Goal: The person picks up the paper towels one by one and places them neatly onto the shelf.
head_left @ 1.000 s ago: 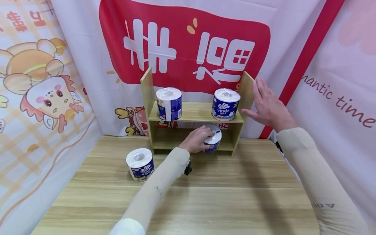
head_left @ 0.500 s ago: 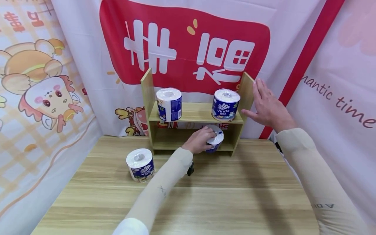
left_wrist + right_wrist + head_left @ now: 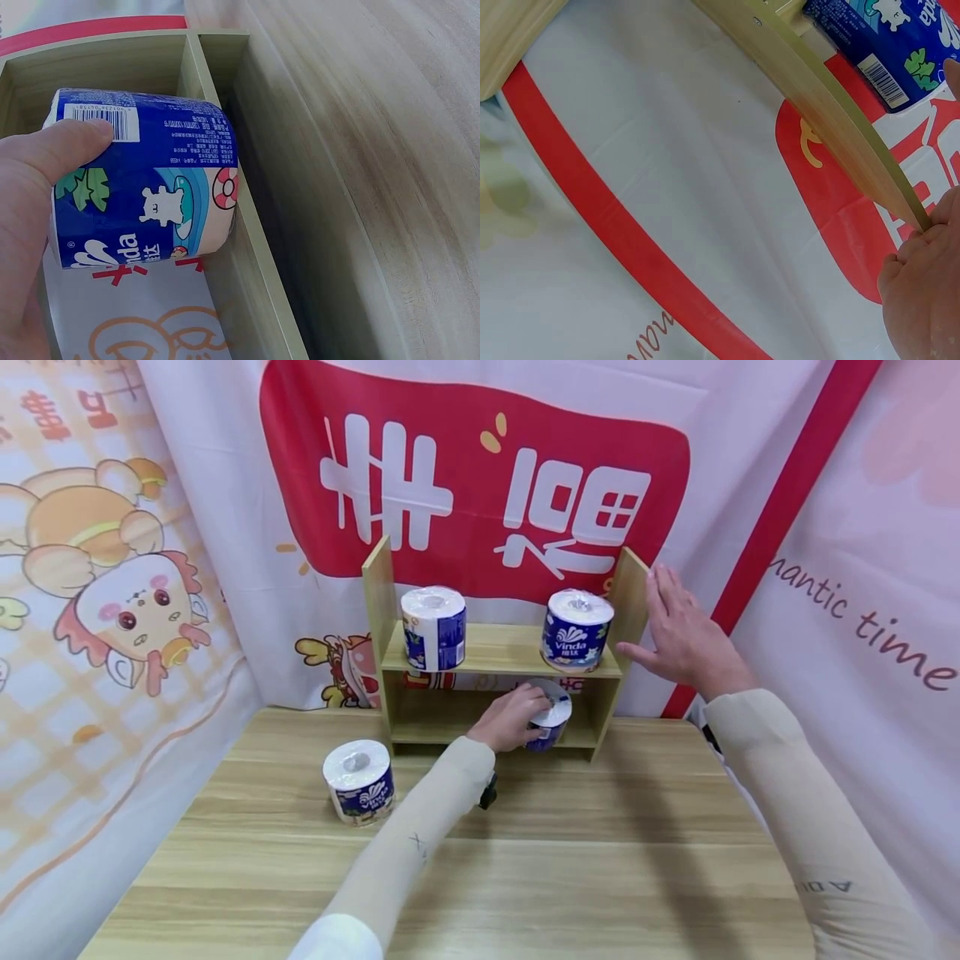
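My left hand grips a wrapped toilet paper roll at the lower level of the small wooden shelf. In the left wrist view the thumb presses the roll's blue wrapper by the barcode. Whether the roll's base rests on the lower board, I cannot tell. My right hand, fingers straight and thumb spread, touches the shelf's right side panel near its top. On the upper board stand two more toilet paper rolls, a left one and a right one.
Another toilet paper roll stands upright on the wooden table, left of the shelf. Behind the shelf hangs a white cloth with a red printed panel. Printed cloths also line both sides.
My left hand has shifted slightly right and a little farther into the lower level with the roll. The right hand stays at the side panel.
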A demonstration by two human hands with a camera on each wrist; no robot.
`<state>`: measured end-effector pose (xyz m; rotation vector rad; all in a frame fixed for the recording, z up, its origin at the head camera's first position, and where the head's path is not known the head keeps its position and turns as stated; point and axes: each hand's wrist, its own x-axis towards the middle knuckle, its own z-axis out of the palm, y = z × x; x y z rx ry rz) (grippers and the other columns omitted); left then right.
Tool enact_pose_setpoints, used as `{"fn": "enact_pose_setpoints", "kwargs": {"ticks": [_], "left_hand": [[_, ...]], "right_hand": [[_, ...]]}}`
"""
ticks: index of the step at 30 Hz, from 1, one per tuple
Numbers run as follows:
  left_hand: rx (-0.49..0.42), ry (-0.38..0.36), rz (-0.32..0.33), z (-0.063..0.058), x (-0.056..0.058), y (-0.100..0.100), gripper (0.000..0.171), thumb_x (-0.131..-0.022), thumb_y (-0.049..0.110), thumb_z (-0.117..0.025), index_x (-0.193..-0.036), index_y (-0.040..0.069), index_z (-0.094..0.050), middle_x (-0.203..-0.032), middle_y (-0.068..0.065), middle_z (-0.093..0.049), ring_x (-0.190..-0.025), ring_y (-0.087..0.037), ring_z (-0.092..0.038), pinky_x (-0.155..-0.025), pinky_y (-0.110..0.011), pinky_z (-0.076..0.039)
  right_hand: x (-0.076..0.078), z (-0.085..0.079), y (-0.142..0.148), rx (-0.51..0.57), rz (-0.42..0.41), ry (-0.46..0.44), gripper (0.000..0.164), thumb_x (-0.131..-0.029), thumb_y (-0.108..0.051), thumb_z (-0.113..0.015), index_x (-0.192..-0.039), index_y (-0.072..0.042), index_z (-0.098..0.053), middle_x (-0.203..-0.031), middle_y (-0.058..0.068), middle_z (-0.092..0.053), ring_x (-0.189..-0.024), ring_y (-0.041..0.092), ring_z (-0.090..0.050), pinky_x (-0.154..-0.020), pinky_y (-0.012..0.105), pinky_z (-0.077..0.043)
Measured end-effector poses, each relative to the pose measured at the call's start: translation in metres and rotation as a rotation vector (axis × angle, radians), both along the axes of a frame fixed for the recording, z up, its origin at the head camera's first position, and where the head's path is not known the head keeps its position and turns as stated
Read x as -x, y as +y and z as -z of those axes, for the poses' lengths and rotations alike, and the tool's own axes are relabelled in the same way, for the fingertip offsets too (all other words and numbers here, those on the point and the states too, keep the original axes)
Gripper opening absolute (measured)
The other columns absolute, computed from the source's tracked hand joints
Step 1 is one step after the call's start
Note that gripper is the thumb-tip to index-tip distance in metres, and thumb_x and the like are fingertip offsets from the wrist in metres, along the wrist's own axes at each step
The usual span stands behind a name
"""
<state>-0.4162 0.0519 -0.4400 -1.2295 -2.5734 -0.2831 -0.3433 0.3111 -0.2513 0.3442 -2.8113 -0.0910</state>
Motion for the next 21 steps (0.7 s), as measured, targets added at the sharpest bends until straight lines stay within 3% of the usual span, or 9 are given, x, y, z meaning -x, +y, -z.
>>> {"fn": "enact_pose_setpoints", "kwargs": {"ticks": [13,21], "left_hand": [[0.011,-0.019,-0.059,-0.0017,-0.0015,0.0024,0.042,-0.097,0.031,-0.078,-0.135,0.014,-0.070,-0.137,-0.001,-0.067,-0.125,-0.019,-0.060,-0.102,-0.032,-0.058],[-0.058,-0.025,-0.063,-0.0009,-0.0025,0.0016,0.041,-0.097,0.022,-0.078,-0.136,0.015,-0.069,-0.137,-0.002,-0.067,-0.124,-0.020,-0.061,-0.101,-0.034,-0.059]], "right_hand": [[-0.0018,0.0000,0.0001,0.004,-0.003,-0.008,0.120,-0.093,-0.059,-0.069,-0.169,-0.008,0.008,-0.178,0.017,0.013,-0.166,0.043,0.002,-0.126,0.068,-0.025],[-0.0018,0.0014,0.0011,0.003,-0.008,-0.005,0.120,-0.093,-0.061,-0.068,-0.169,-0.007,0.007,-0.178,0.016,0.013,-0.166,0.043,0.003,-0.126,0.068,-0.024]]}}
